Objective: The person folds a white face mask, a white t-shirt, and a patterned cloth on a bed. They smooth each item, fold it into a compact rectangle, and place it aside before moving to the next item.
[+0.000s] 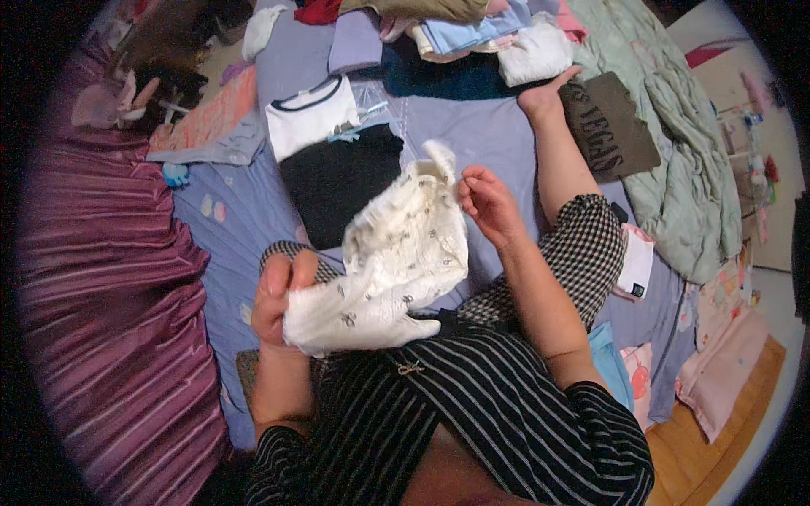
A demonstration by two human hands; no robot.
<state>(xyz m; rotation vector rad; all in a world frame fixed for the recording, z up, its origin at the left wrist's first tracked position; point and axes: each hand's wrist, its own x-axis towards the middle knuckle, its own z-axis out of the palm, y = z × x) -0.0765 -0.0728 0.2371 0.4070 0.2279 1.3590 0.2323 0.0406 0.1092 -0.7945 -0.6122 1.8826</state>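
A white garment [411,246] with small dark printed motifs hangs in front of my body, slightly blurred. My left hand [278,294] grips its lower left part. Beside the garment's upper right edge is my right hand [490,205], its fingers curled inward. Whether those fingertips pinch the cloth cannot be made out. Under and behind the garment lies a folded black cloth item [342,183]. Just beyond that sits a folded white shirt [313,117] with a dark neckline, next to a clear plastic bag [373,104].
Folded clothes, including a light blue piece [471,28], are piled at the far side of the bed [468,120]. A dark brown printed garment [607,126] lies right of my bare foot. A pale green quilt [677,190] borders the right, a purple curtain [120,278] the left.
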